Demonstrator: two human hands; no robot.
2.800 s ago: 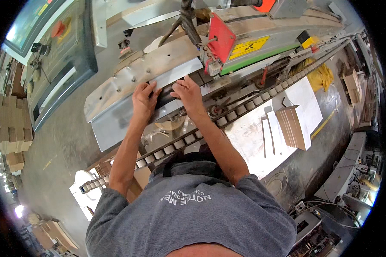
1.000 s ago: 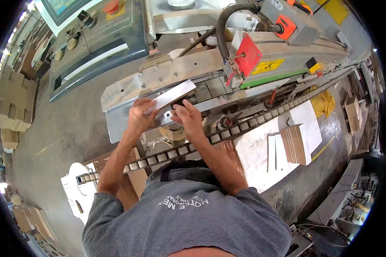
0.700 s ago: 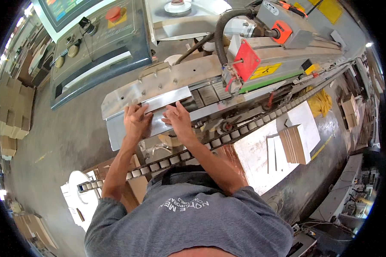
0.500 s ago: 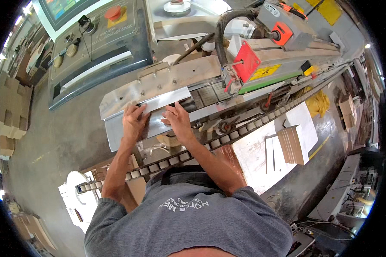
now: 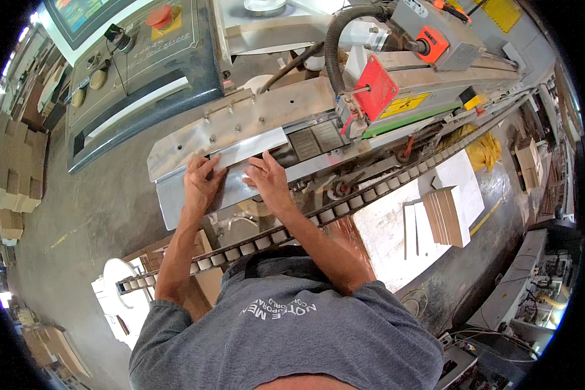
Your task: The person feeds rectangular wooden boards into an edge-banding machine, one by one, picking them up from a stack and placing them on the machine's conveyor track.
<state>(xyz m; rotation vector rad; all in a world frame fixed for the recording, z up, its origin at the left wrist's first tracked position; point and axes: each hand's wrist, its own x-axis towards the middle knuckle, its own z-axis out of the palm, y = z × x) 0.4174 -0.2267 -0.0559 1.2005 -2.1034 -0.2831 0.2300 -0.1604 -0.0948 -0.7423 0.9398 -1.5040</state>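
Observation:
A narrow white board strip [image 5: 252,148] lies along the raised back guide [image 5: 182,148] of the machine's metal bed [image 5: 179,200]. At the strip's left part, my left hand [image 5: 201,185] grips its near edge with bent fingers and thumb. My right hand [image 5: 270,185] is nearer its right end, fingers curled and fingertips against the near edge; the undersides of both grips are hidden. Just past the strip's right end runs a dark segmented feed track [image 5: 317,138], leading toward a red guard plate [image 5: 372,89] on the grey machine.
A roller rail [image 5: 279,236] crosses in front of my body below the bed. Stacked cut boards [image 5: 445,218] stand on a white surface at the right. A control panel [image 5: 140,71] with a red stop button [image 5: 160,17] is at the upper left. A black hose [image 5: 335,58] arches above the bed.
The view has tilted slightly. Both hands and the white strip keep nearly the same place on the metal bed.

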